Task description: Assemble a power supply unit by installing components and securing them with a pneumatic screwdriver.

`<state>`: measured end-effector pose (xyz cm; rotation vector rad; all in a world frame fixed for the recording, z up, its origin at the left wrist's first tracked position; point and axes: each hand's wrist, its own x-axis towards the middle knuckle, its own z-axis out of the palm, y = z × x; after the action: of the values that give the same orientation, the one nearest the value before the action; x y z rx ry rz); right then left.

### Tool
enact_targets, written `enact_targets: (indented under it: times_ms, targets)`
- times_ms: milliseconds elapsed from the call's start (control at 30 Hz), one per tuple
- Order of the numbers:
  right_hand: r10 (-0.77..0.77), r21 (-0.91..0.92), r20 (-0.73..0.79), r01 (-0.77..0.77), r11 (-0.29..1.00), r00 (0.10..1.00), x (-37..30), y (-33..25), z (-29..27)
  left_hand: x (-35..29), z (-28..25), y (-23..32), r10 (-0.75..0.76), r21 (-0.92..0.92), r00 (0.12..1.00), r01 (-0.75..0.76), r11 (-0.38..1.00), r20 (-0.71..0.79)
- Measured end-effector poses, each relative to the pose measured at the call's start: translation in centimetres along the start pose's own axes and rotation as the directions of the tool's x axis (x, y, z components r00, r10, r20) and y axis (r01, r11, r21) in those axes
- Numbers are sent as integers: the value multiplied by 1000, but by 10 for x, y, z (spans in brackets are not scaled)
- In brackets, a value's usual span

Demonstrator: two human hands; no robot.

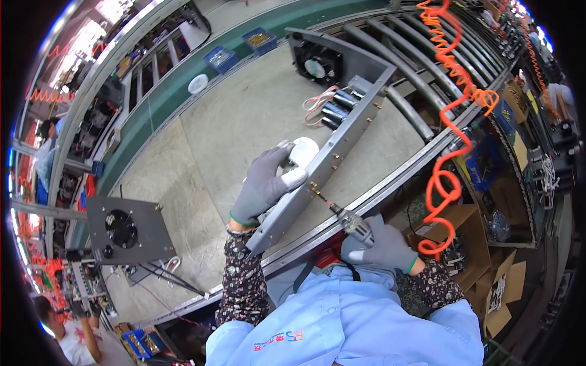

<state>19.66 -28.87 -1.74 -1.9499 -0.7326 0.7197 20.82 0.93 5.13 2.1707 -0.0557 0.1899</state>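
Observation:
My left hand, in a grey glove with white fingertips, is closed on a white round part at the inner side of a long grey metal panel. Its thumb lies along the panel's top edge. My right hand, gloved alike, grips a power screwdriver. The bit points at a brass-coloured fastener on the panel's outer face; whether they touch I cannot tell. Several dark cylinders with red and white wires sit inside the panel. A black fan is mounted on the adjoining panel.
Another dark panel with a fan stands at the left of the worktable. Blue bins of small hardware and a white roll line the far edge. Metal rollers, a coiled orange hose and cardboard boxes are on the right.

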Motion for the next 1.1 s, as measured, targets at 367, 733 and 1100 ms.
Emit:
enact_targets:
  times_ms: [367,733,1100]
  targets:
    - [220,-77,113,-212,974,969,12,2,-13,-2,-1,-6,-21,57,1000,20,998,13]
    - [227,-358,34,-200,912,973,5,-10,-28,-2,-5,-12,-71,-28,994,74,997,84]
    - [302,-316,-138,-331,889,943,19,-5,-43,-7,-12,-9,-70,-64,994,75,995,80]
